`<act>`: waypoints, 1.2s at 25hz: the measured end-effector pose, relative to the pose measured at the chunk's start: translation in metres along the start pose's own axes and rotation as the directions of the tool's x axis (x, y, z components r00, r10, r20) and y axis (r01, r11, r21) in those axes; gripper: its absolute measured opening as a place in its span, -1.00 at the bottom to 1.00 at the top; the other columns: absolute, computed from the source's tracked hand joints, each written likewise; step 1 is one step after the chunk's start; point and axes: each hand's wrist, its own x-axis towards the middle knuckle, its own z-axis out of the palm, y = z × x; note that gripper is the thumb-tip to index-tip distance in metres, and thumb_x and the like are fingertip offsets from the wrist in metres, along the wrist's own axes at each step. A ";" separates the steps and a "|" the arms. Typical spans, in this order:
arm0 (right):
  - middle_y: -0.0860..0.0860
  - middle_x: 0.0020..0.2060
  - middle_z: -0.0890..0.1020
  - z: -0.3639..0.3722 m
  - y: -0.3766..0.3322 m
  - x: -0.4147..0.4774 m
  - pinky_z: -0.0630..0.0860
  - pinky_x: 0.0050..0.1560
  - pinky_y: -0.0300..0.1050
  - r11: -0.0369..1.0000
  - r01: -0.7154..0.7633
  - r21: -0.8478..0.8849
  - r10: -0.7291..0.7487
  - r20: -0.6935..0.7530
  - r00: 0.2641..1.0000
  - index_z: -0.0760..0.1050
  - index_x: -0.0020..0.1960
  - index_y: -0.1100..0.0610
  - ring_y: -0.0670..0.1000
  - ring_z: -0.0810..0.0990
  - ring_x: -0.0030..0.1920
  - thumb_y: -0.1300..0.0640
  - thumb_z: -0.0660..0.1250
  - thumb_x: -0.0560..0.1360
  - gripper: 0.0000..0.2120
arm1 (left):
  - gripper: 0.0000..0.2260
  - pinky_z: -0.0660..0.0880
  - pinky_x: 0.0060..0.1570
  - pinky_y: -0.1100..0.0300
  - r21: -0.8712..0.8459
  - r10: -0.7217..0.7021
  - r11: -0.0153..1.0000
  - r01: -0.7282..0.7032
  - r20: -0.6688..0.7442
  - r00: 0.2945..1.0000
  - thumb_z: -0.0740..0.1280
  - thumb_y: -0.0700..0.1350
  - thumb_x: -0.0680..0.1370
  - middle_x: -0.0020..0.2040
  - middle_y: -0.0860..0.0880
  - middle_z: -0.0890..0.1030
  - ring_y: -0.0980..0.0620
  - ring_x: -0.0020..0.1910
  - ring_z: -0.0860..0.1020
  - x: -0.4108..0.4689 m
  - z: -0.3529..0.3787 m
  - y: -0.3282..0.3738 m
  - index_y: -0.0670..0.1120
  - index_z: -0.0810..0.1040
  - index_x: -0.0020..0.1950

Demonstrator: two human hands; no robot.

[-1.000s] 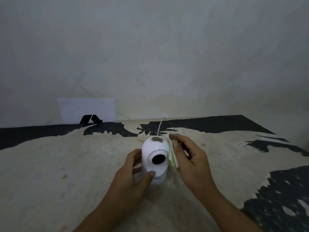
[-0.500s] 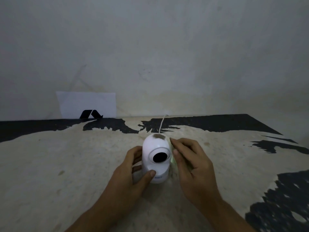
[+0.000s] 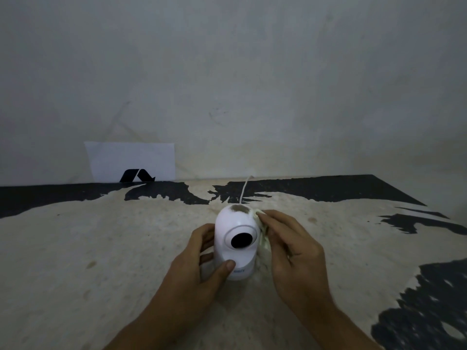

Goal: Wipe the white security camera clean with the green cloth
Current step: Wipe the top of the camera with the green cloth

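The white security camera [image 3: 236, 228] stands upright on the worn table, its black lens facing me and a brown dirt patch on its top. My left hand [image 3: 202, 269] grips its base from the left, thumb across the front. My right hand [image 3: 290, 246] presses the pale green cloth [image 3: 264, 238] against the camera's right side, fingertips near the top by the dirt patch. Most of the cloth is hidden under that hand.
A white cable [image 3: 244, 190] runs from behind the camera to the table's back edge. A white card with a black mark [image 3: 131, 161] leans on the wall at back left. The table surface [image 3: 101, 248] is beige with black patches, its right edge close.
My right hand has slid the cloth up the camera's right side toward the top. My left hand keeps the same grip on the base.
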 end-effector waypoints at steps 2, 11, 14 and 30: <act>-0.02 0.15 0.59 0.001 0.000 0.000 0.40 0.25 -0.42 1.000 0.006 -0.021 -0.005 0.005 1.000 0.46 0.27 0.07 -0.24 0.50 0.21 0.22 0.20 0.54 -0.69 | -0.44 0.37 0.11 0.42 -0.014 -0.003 1.000 0.003 0.001 1.000 0.31 0.16 0.32 0.21 0.27 0.38 0.24 0.18 0.43 0.000 0.000 0.000 0.23 0.17 0.25; 0.13 0.16 0.61 0.003 -0.003 -0.002 0.41 0.31 -0.29 0.992 0.094 -0.082 -0.093 0.017 0.996 0.50 0.26 0.21 -0.02 0.51 0.21 0.08 0.08 0.62 -0.65 | -0.45 0.37 0.03 0.52 -0.010 0.011 1.000 -0.011 0.005 1.000 0.31 0.19 0.31 0.12 0.42 0.35 0.38 0.09 0.42 0.001 0.001 -0.002 0.26 0.16 0.23; 0.10 0.15 0.60 0.005 -0.003 -0.002 0.41 0.32 -0.25 0.973 0.191 -0.129 -0.186 0.052 0.981 0.46 0.26 0.20 0.00 0.50 0.22 0.00 0.02 0.66 -0.62 | -0.48 0.38 -0.02 0.56 -0.011 0.007 1.000 -0.007 0.007 1.000 0.32 0.19 0.31 0.12 0.43 0.35 0.42 0.08 0.42 0.002 0.001 -0.003 0.32 0.15 0.18; 0.12 0.17 0.61 0.002 -0.001 0.000 0.38 0.32 -0.29 0.977 0.157 -0.145 -0.151 0.049 0.987 0.48 0.27 0.21 -0.01 0.49 0.22 0.16 0.07 0.61 -0.66 | -0.41 0.38 0.18 0.34 0.001 -0.009 1.000 0.009 -0.014 1.000 0.34 0.13 0.34 0.27 0.21 0.40 0.20 0.22 0.43 0.001 0.002 -0.003 0.17 0.18 0.31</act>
